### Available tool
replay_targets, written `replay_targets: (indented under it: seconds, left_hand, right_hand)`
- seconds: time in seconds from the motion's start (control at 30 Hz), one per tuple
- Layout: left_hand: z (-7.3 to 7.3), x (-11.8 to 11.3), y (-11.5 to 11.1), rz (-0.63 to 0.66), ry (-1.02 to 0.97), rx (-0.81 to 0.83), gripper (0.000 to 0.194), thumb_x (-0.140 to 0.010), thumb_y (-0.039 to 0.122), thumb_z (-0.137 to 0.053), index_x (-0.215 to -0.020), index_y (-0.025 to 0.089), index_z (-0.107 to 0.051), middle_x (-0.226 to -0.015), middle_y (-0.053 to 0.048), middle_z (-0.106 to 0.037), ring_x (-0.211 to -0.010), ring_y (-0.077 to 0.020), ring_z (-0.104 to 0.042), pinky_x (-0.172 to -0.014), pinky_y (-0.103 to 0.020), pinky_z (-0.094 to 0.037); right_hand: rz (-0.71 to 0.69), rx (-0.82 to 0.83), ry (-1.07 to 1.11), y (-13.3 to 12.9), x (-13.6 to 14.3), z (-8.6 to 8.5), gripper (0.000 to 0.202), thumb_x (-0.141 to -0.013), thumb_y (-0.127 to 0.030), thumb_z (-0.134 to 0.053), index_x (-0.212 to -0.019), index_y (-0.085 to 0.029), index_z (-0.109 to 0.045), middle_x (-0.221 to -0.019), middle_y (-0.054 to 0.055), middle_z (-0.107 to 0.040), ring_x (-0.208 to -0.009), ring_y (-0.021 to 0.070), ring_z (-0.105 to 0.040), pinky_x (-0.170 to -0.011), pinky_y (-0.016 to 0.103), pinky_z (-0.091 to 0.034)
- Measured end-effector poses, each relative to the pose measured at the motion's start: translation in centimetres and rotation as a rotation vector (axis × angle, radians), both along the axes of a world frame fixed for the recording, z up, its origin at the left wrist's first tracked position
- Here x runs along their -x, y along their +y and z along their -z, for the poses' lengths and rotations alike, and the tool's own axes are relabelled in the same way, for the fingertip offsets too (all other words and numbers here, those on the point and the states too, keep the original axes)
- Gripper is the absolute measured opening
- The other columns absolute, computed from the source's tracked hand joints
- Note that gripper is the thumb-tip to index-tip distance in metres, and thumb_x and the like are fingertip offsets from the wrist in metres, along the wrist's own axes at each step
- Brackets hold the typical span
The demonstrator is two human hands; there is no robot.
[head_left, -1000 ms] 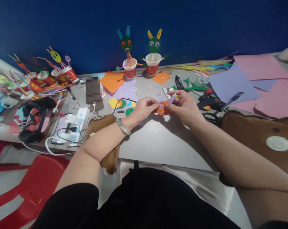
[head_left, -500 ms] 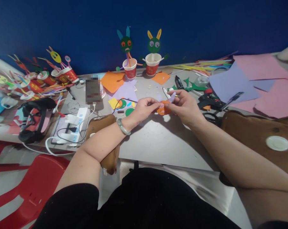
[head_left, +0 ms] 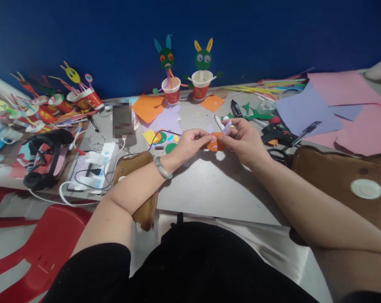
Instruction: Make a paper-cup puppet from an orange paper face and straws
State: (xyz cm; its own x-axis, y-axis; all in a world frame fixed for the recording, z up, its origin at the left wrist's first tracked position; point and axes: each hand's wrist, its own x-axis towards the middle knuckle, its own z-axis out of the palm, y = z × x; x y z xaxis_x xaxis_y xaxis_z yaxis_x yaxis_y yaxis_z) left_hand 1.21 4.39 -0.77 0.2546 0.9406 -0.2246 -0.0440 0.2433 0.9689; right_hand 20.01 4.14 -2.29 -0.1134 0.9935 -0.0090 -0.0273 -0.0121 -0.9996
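Between my hands is an orange paper disc (head_left: pixel 215 143) with small light purple marks on its face. A pale purple paper ear (head_left: pixel 227 127) stands up from its upper right edge. My left hand (head_left: pixel 193 143) pinches the disc's left side between thumb and fingers. On the other side, my right hand (head_left: pixel 244 139) closes its thumb and fingers on the disc near the base of the ear. The right fingertips are partly hidden behind the paper. A white marker (head_left: pixel 219 122) lies just beyond the disc.
Two red paper cups (head_left: pixel 201 90) with green paper heads stand at the back. To the right lie a black glue gun (head_left: pixel 277 134), scissors (head_left: pixel 278 157) and purple sheets (head_left: pixel 307 111). A power strip (head_left: pixel 105 166) with cables and a black headset (head_left: pixel 49 160) occupy the left.
The purple ear on the disc now stands slightly more upright. Both hands keep their pinch on the disc, almost in the same place.
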Motion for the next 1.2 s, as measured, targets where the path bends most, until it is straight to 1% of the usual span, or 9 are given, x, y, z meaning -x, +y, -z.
replay_targets:
  seconds: [0.2,0.4,0.63,0.73,0.8,0.9,1.0,1.1,1.2]
  left_hand:
    - [0.10,0.00,-0.03,0.008,0.007,0.010,0.027,-0.092,0.019,-0.084,-0.071,0.016,-0.068,-0.067,0.003,-0.066,-0.064,-0.0070,-0.055,-0.067,-0.025,-0.044]
    - [-0.36,-0.08,-0.07,-0.055,0.006,0.036,0.029,-0.095,0.012,-0.080,-0.068,0.016,-0.069,-0.064,0.003,-0.064,-0.062,-0.0062,-0.053,-0.067,-0.024,-0.046]
    - [-0.55,-0.10,-0.21,-0.029,-0.022,0.063,0.031,-0.096,0.013,-0.080,-0.067,0.015,-0.069,-0.063,0.003,-0.063,-0.061,-0.0066,-0.055,-0.068,-0.025,-0.047]
    - [-0.45,-0.16,-0.17,-0.019,-0.032,0.076,0.033,-0.100,0.017,-0.075,-0.068,0.015,-0.068,-0.065,0.002,-0.063,-0.061,-0.0074,-0.057,-0.069,-0.026,-0.047]
    - [-0.43,-0.19,-0.15,-0.016,-0.026,0.064,0.033,-0.100,0.019,-0.076,-0.068,0.016,-0.067,-0.065,0.002,-0.064,-0.062,-0.0078,-0.057,-0.068,-0.026,-0.046]
    - [-0.50,-0.18,-0.16,-0.016,0.009,0.046,0.033,-0.094,0.013,-0.081,-0.065,0.016,-0.065,-0.063,0.003,-0.062,-0.061,-0.0076,-0.054,-0.067,-0.026,-0.044]
    - [-0.49,-0.08,-0.15,-0.035,0.021,0.027,0.032,-0.093,0.011,-0.080,-0.065,0.016,-0.065,-0.063,0.004,-0.061,-0.061,-0.0071,-0.053,-0.067,-0.026,-0.045]
    - [-0.27,0.08,-0.11,-0.026,0.021,0.012,0.030,-0.094,0.012,-0.080,-0.067,0.016,-0.067,-0.064,0.004,-0.062,-0.062,-0.0070,-0.053,-0.066,-0.025,-0.043]
    - [-0.07,0.17,-0.09,-0.001,0.038,-0.005,0.033,-0.095,0.016,-0.079,-0.066,0.017,-0.064,-0.064,0.003,-0.061,-0.063,-0.0073,-0.053,-0.065,-0.025,-0.042]
  right_hand:
    - [0.004,-0.008,0.008,0.12,-0.05,0.10,0.060,-0.067,-0.035,-0.100,-0.110,-0.027,-0.059,-0.066,-0.007,-0.062,-0.056,0.0124,-0.056,-0.053,0.027,-0.047]
    - [0.055,0.006,0.020,0.21,-0.09,0.21,0.052,-0.070,-0.030,-0.094,-0.108,-0.027,-0.058,-0.072,-0.005,-0.065,-0.060,0.0135,-0.059,-0.052,0.026,-0.046]
    - [0.020,-0.022,-0.005,0.16,-0.21,0.35,0.058,-0.071,-0.034,-0.099,-0.111,-0.026,-0.058,-0.071,-0.007,-0.063,-0.056,0.0116,-0.056,-0.050,0.025,-0.045]
    - [0.013,-0.032,0.001,0.16,-0.17,0.36,0.058,-0.071,-0.034,-0.098,-0.111,-0.026,-0.057,-0.070,-0.006,-0.062,-0.058,0.0124,-0.057,-0.052,0.026,-0.045]
    - [0.007,-0.028,-0.001,0.14,-0.13,0.32,0.057,-0.072,-0.033,-0.098,-0.111,-0.026,-0.057,-0.071,-0.006,-0.063,-0.059,0.0130,-0.058,-0.053,0.026,-0.046]
    - [0.001,-0.007,0.000,0.08,-0.08,0.19,0.055,-0.072,-0.031,-0.098,-0.110,-0.026,-0.058,-0.071,-0.005,-0.064,-0.060,0.0135,-0.059,-0.053,0.026,-0.047]
    - [0.009,0.002,0.013,0.05,-0.06,0.04,0.055,-0.071,-0.030,-0.097,-0.108,-0.026,-0.057,-0.070,-0.005,-0.064,-0.060,0.0135,-0.059,-0.052,0.026,-0.046]
    - [0.010,0.002,0.012,0.05,-0.06,-0.02,0.057,-0.069,-0.031,-0.099,-0.107,-0.026,-0.056,-0.071,-0.006,-0.064,-0.059,0.0133,-0.058,-0.051,0.026,-0.045]
    - [0.001,0.001,0.009,0.03,-0.05,0.02,0.061,-0.068,-0.034,-0.101,-0.108,-0.027,-0.056,-0.071,-0.006,-0.064,-0.060,0.0139,-0.059,-0.052,0.027,-0.045]
